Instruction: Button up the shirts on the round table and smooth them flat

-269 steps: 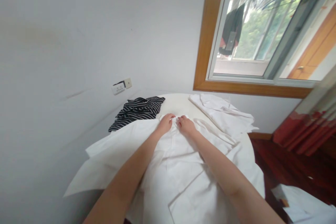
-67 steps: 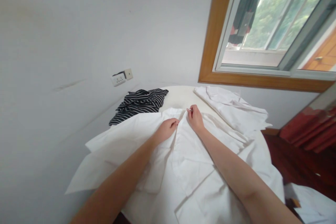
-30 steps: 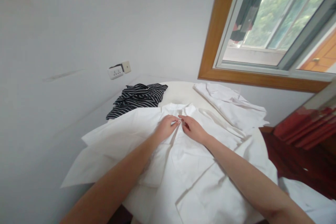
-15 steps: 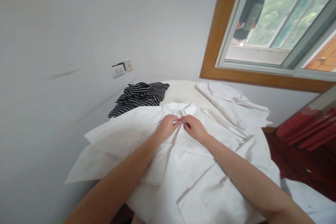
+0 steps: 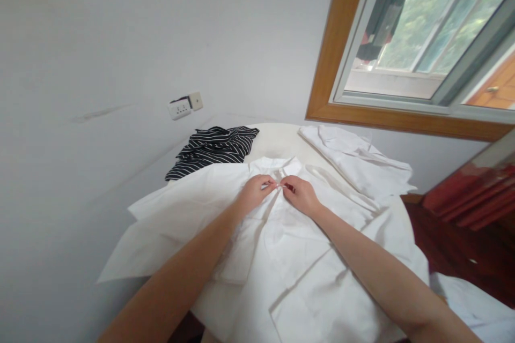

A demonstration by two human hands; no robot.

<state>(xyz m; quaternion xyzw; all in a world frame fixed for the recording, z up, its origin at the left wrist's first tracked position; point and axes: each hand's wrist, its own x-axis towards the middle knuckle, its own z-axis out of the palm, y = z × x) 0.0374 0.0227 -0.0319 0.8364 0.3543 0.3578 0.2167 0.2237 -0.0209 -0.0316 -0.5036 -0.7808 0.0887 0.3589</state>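
A white shirt point(image 5: 298, 257) is spread over a round white table point(image 5: 277, 139), its collar toward the wall and its sides hanging past the edge. Just below the collar, my left hand point(image 5: 257, 191) pinches one front edge of the shirt between thumb and finger. Right beside it, my right hand point(image 5: 300, 194) pinches the opposite front edge, the fingertips of both hands almost meeting. Any button between the fingertips is too small to make out.
A black-and-white striped garment point(image 5: 213, 151) lies folded at the table's back left. Folded white clothing point(image 5: 358, 158) rests at the back right. Behind are the wall with a socket point(image 5: 179, 109) and a wood-framed window point(image 5: 402, 118). More white cloth point(image 5: 475, 305) shows at lower right.
My right fingertips have drawn slightly apart from the left ones, still at the shirt's front below the collar. The shirt and the other garments stay in place.
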